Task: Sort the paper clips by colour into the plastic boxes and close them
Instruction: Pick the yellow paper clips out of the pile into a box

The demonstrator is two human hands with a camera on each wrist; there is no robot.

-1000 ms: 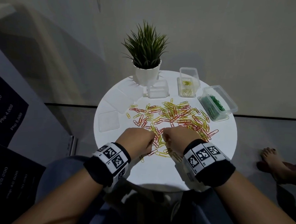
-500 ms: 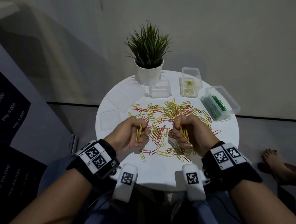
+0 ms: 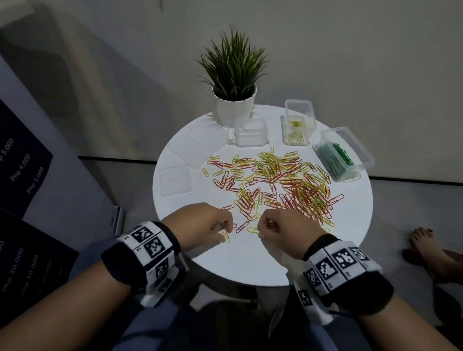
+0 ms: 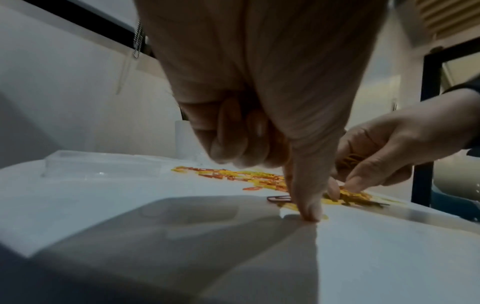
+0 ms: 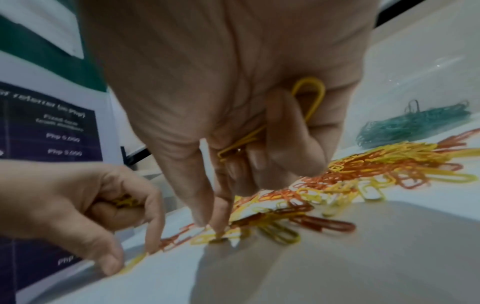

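Yellow and red paper clips point(image 3: 278, 183) lie in a loose pile on the round white table point(image 3: 247, 264). My left hand point(image 3: 223, 235) is at the pile's near edge. It holds yellow clips point(image 5: 124, 201) in its curled fingers, and its index fingertip point(image 4: 309, 214) presses a yellow clip on the table. My right hand point(image 3: 262, 230) is beside it. It keeps yellow clips point(image 5: 309, 98) in its curled fingers, and its thumb and index finger pinch at another yellow clip point(image 5: 207, 238). At the back, one open box point(image 3: 298, 125) holds yellow clips and another point(image 3: 341, 157) holds green ones.
A potted plant point(image 3: 233, 89) stands at the table's far edge, with an empty clear box point(image 3: 250, 136) in front of it. Clear lids point(image 3: 176, 180) lie on the left of the table. A person's bare foot point(image 3: 425, 244) is on the floor to the right.
Half a second ago both hands were lifted and turned, showing yellow clips in their fingers. Now they are back down at the pile's near edge with fingertips on clips.
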